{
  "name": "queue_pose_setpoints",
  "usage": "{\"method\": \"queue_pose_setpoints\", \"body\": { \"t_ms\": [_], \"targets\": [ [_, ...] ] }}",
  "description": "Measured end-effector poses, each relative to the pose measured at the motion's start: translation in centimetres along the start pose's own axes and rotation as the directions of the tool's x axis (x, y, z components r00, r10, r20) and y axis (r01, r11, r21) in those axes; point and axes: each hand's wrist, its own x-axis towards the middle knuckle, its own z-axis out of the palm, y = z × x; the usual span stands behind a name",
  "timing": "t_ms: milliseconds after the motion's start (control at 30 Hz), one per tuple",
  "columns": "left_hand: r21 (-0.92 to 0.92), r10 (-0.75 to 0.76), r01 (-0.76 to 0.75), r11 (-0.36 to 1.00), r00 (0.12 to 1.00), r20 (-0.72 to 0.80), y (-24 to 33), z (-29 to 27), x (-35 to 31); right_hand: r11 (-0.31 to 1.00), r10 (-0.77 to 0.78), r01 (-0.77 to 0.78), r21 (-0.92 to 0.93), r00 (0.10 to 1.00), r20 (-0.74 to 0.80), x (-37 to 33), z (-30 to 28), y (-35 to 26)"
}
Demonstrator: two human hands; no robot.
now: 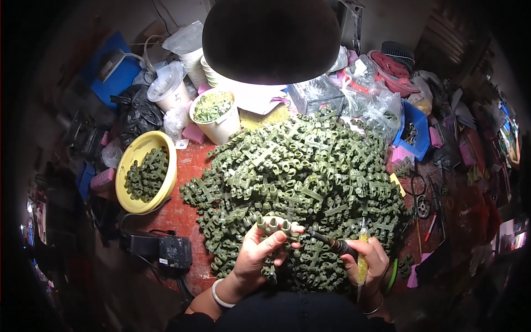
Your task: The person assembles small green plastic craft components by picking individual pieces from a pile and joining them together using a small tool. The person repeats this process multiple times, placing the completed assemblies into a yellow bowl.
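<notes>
My left hand [255,255] is closed around a green piece [274,224] with several short hollow tubes standing up along it. In my right hand [371,260] are two tools. One is a black pen-shaped tool [338,245], much like a soldering iron; its dark tip points left and ends close to my left fingertips. Whether it touches the green piece I cannot tell. The other is a slim yellow-handled tool [362,268], held upright with its pointed metal end up. Beneath and beyond both hands spreads a large heap of similar green pieces [298,166].
Left of the heap, a yellow basin [124,188] holds more green pieces. A black power box [171,252] with cables sits nearer me on the red table [193,157]. Behind stand a white bucket [218,130] and a blue bin [423,138]. A dark lamp head [271,41] overhangs the back.
</notes>
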Motion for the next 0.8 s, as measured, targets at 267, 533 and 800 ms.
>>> {"method": "queue_pose_setpoints", "body": {
  "t_ms": [267,533,800],
  "targets": [
    [0.004,-0.012,0.012,1.0,1.0,-0.007,-0.2,-0.2,0.0,1.0,0.0,0.0,0.008,1.0,-0.021,-0.2,0.3,0.6],
    [0.225,0.061,-0.035,0.974,0.992,-0.11,-0.1,1.4,-0.5,0.997,0.07,-0.065,0.051,0.991,-0.11,-0.1,0.0,0.3],
    [0.657,0.435,-0.422,0.625,0.887,0.156,-0.6,0.9,0.2,0.997,0.075,-0.075,0.009,0.996,-0.037,-0.4,0.1,0.0]
  ]
}}
